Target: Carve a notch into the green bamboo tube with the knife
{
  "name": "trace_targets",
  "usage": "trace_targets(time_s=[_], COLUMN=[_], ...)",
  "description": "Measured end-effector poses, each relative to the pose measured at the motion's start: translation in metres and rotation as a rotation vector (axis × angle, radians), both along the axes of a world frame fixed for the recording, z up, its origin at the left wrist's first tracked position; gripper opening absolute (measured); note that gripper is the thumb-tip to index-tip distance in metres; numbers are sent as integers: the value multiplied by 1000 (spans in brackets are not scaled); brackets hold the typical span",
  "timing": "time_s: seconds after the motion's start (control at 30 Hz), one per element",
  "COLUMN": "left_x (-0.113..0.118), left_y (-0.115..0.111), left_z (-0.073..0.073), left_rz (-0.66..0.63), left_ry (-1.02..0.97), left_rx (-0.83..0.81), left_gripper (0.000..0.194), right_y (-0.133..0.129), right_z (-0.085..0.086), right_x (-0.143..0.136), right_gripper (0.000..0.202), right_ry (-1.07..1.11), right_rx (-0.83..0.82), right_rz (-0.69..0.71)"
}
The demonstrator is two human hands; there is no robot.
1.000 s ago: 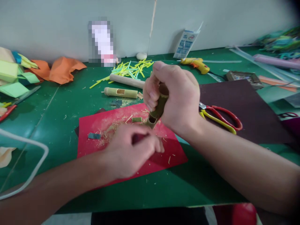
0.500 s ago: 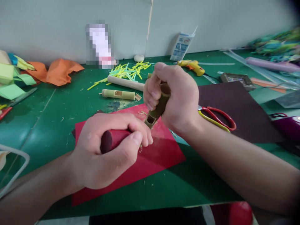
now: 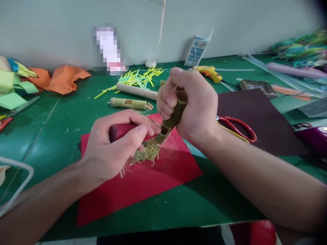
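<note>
Hands work over a red sheet [image 3: 158,177]: the right hand [image 3: 195,102] clenches a green bamboo tube [image 3: 171,120], tilted, its lower end pointing down-left. Left hand [image 3: 114,149] grips a dark red tool handle [image 3: 120,131] against that end, shavings [image 3: 146,154] piled just beneath. Red scissors [image 3: 236,127] lie right of the grip.

Left hand [image 3: 112,149] came up off the red sheet [image 3: 153,183], where it lay knuckles-up a second ago, and now grips a red-handled tool [image 3: 120,131], working end pressed to the lower tip of the bamboo tube [image 3: 170,122]. In the last half second it moved toward 2 o'clock to close the gap with the tube. A clump of shavings [image 3: 145,154] now shows at 6 o'clock of the tube tip, under that hand.
</note>
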State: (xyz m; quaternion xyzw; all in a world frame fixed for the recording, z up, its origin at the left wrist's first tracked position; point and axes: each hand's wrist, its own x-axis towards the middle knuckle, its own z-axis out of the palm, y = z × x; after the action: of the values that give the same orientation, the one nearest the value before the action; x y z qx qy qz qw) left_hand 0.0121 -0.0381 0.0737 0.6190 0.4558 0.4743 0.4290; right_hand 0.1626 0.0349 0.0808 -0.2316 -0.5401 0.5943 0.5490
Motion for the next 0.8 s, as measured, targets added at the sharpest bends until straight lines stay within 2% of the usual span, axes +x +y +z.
trace_targets(time_s=[0.2,0.33,0.53,0.8], left_x=[-3,-3,-7,-12], left_y=[4,4,17,27], left_z=[-1,-1,-1,-8], left_rz=[-8,22,34,22], left_ry=[-1,3,-150,-268], left_rx=[-37,-55,-145,-274], left_gripper=[17,18,20,15], right_y=[2,0,-2,-1], right_z=[0,1,1,2], right_x=[3,2,0,1], right_gripper=[48,49,49,51], right_ry=[33,-36,1,-99], right_rx=[-9,-28,-19,-20], right_rz=[28,6,0,-26])
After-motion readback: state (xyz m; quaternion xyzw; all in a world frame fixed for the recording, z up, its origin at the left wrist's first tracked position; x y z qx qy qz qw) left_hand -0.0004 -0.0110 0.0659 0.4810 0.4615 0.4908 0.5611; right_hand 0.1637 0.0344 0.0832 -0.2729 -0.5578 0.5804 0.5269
